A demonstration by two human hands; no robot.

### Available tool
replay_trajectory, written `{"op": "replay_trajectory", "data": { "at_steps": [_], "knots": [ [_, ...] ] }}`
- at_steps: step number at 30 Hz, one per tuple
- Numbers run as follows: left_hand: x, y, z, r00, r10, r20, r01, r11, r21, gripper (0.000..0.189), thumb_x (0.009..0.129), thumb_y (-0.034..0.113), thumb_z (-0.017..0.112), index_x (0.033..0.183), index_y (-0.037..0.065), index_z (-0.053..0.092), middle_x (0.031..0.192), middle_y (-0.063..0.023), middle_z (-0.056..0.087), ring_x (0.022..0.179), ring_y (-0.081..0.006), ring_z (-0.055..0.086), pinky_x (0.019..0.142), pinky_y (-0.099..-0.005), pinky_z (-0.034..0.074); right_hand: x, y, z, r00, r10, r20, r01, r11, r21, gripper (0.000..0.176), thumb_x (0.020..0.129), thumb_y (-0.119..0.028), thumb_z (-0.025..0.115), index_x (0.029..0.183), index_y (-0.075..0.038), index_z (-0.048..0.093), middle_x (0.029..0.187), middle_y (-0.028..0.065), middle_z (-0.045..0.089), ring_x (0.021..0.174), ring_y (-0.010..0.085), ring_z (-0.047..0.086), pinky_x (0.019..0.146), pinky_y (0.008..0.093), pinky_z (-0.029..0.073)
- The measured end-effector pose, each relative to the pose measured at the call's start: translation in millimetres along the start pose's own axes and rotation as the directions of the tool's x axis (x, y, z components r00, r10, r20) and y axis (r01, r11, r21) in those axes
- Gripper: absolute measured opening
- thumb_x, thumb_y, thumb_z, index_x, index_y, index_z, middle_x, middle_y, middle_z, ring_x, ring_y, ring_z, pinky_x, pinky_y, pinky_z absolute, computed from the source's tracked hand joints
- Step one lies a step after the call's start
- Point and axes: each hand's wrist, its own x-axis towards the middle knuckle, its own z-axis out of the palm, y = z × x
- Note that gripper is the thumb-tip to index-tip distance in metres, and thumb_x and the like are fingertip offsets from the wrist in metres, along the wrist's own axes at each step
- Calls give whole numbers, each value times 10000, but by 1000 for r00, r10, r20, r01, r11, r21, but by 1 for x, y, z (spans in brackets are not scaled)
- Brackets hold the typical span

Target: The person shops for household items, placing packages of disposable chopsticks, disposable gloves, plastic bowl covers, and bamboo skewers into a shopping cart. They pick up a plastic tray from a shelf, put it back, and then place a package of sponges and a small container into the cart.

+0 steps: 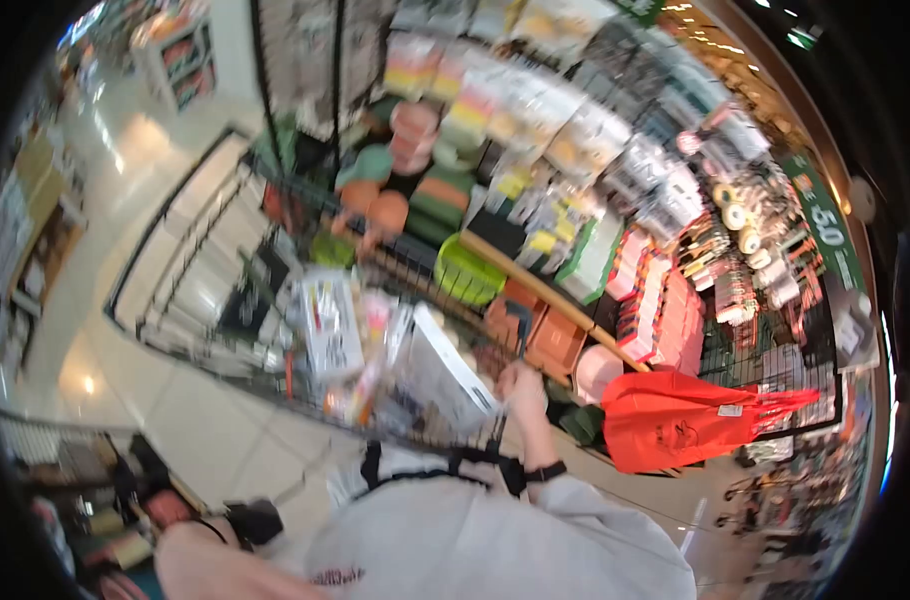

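A black wire shopping cart [190, 352] stands before me, tilted in the view. My right hand [523, 392] is closed at its near right corner, below a black wristband. Inside the cart, a white flat box [445, 372] leans close to that hand. Beside it lie a clear-wrapped white pack [330, 325], several blurred plastic packages and a dark item [257, 290]. My left hand [170, 510] is low at the left, near a dark object [255, 524]; its fingers are blurred and I cannot make out a grip.
Shelves of packaged goods [545, 100] line the right, with green bowls [470, 272] and pink boxes [660, 310] lower down. A red bag [675, 420] hangs at the right. Another wire basket or cart [60, 440] is at lower left. Tiled floor [105, 390] runs along the left.
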Motion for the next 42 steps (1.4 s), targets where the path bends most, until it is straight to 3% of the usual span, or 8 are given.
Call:
{"op": "replay_trajectory", "data": {
  "at_steps": [1, 2, 4, 7, 13, 16, 19, 42],
  "knots": [
    [-3, 8, 5, 988, 151, -29, -150, 989, 17, 168, 854, 116, 504, 789, 26, 630, 904, -124, 591, 666, -238, 599, 679, -301, 488, 5, 7, -1, 989, 122, 79, -128, 989, 75, 156, 774, -152, 491, 764, -37, 596, 712, 182, 609, 736, 342, 603, 664, 412, 486],
    [-5, 11, 6, 978, 197, -71, -193, 979, 63, 169, 855, 117, 503, 790, 26, 630, 905, -124, 591, 667, -238, 599, 680, -301, 488, 10, 11, -6, 993, 80, 84, -95, 978, 188, 144, 777, -113, 474, 738, -24, 581, 635, 164, 603, 628, 296, 618, 604, 379, 493],
    [-8, 17, 16, 965, 210, -158, -188, 972, 141, 170, 856, 118, 502, 792, 27, 630, 907, -123, 590, 669, -236, 599, 680, -300, 489, 11, 1, -27, 979, 161, 123, -189, 946, 264, 176, 830, -72, 427, 773, 14, 569, 594, 121, 608, 520, 189, 603, 517, 314, 482],
    [-12, 22, 29, 944, 219, -248, -167, 962, 216, 172, 857, 121, 499, 795, 28, 630, 909, -121, 589, 673, -234, 598, 681, -299, 489, 17, 24, -32, 973, 178, 149, -212, 942, 260, 161, 881, -115, 431, 891, 9, 535, 708, 119, 636, 511, 156, 589, 445, 251, 436],
    [-14, 23, 41, 902, 244, -356, -134, 942, 307, 176, 860, 125, 493, 802, 30, 629, 914, -118, 587, 680, -230, 597, 684, -296, 489, 3, 23, -34, 959, 212, 188, -239, 961, 136, 179, 867, -141, 480, 888, 18, 562, 716, 105, 641, 550, 151, 607, 473, 253, 453],
    [-12, 21, 45, 886, 259, -385, -129, 934, 332, 178, 862, 127, 490, 805, 31, 628, 916, -116, 586, 684, -228, 596, 685, -295, 489, 2, 32, -20, 958, 167, 233, -195, 976, 100, 150, 794, -138, 550, 845, -10, 609, 702, 102, 650, 662, 195, 636, 630, 309, 490],
    [-9, 17, 48, 872, 273, -406, -125, 926, 355, 180, 864, 129, 487, 808, 32, 628, 918, -115, 586, 688, -226, 596, 686, -293, 490, 2, 28, -16, 950, 171, 262, -202, 975, 93, 162, 785, -163, 562, 844, -25, 622, 715, 103, 651, 692, 214, 635, 664, 327, 483],
    [9, -23, 34, 804, 367, -467, -187, 903, 387, 196, 876, 146, 466, 832, 40, 625, 936, -103, 578, 717, -209, 591, 694, -283, 491, -19, 27, -18, 954, 136, 266, -133, 991, -30, 182, 749, -188, 600, 832, -29, 630, 727, 149, 638, 680, 260, 627, 640, 325, 489]
  ]
}}
